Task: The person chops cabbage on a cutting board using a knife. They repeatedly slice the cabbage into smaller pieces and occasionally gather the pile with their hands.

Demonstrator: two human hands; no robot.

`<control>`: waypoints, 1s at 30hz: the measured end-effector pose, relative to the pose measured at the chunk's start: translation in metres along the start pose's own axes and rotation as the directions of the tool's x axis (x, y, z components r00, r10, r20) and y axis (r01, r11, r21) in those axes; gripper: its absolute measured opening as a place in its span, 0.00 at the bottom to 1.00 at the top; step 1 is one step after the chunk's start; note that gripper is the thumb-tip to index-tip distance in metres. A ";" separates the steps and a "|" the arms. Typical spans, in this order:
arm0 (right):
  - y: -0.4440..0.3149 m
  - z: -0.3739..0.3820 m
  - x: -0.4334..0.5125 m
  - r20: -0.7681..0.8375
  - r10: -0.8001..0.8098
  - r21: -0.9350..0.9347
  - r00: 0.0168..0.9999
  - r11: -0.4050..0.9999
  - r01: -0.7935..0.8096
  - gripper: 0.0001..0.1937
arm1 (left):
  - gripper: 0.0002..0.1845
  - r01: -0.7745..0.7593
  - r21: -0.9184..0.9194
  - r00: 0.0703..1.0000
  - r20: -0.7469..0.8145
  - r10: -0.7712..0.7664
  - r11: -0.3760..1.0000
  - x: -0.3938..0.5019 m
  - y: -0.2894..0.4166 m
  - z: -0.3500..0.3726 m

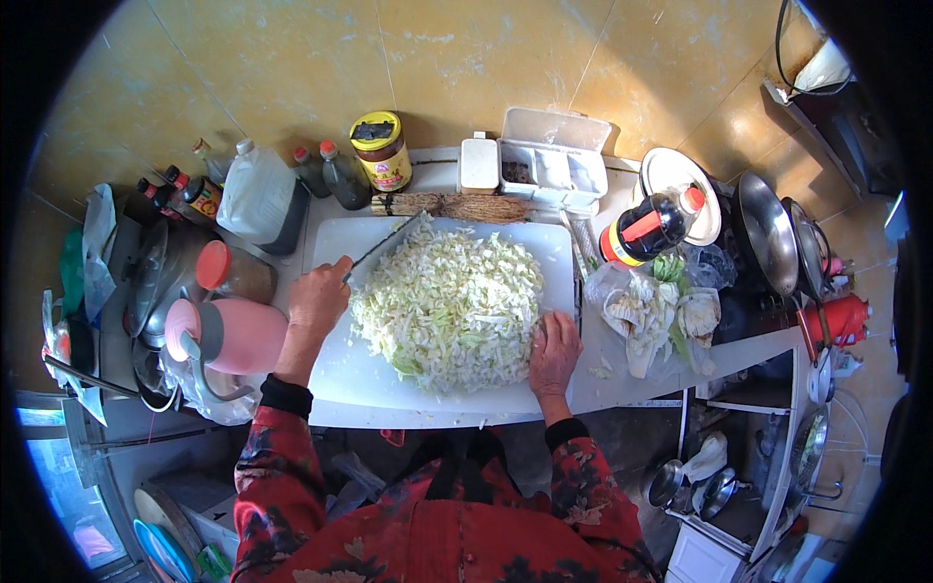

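Note:
A heap of chopped cabbage (452, 313) covers most of a white cutting board (332, 390). My left hand (318, 297) is closed around the handle of a kitchen knife (388, 243) at the board's left side. The blade slants up and to the right along the heap's upper left edge, seen nearly edge-on. At the lower right of the heap, my right hand (556, 353) rests against the shreds with fingers bent and holds nothing that I can see. Its fingertips are partly hidden.
A pink thermos jug (248, 337) stands close to my left forearm. Behind the board lie a straw brush (452, 207) and a lidded seasoning box (554, 171). Right of it are a dark sauce bottle (649, 227), a bag with cabbage leaves (641, 321) and a metal wok (767, 233).

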State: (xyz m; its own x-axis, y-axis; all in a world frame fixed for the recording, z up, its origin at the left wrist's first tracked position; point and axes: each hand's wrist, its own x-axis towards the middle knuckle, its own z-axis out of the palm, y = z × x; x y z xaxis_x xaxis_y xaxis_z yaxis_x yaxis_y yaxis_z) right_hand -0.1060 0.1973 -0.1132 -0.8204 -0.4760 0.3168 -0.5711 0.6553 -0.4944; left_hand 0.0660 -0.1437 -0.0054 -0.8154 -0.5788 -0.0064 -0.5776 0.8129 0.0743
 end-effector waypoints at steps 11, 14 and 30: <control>0.000 0.000 0.000 0.004 -0.003 -0.007 1.000 1.000 0.003 0.19 | 0.13 -0.151 0.071 0.977 -0.138 0.160 0.986 0.004 0.000 -0.016; 0.002 0.001 0.000 0.009 0.006 -0.014 1.000 1.000 -0.006 0.19 | 0.12 -0.159 0.098 0.972 -0.157 0.173 0.982 0.013 0.001 0.000; 0.003 -0.001 0.000 0.013 0.002 -0.011 1.000 1.000 -0.002 0.18 | 0.16 -0.365 -0.031 0.926 -0.112 0.360 0.930 -0.014 0.031 -0.041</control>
State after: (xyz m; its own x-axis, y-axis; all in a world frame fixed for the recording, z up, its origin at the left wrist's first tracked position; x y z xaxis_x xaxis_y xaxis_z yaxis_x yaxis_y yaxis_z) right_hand -0.1079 0.2001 -0.1138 -0.8212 -0.4824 0.3049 -0.5697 0.6629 -0.4858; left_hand 0.0614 -0.1132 0.0380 -0.9590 -0.2507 0.1324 -0.2384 0.9658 0.1021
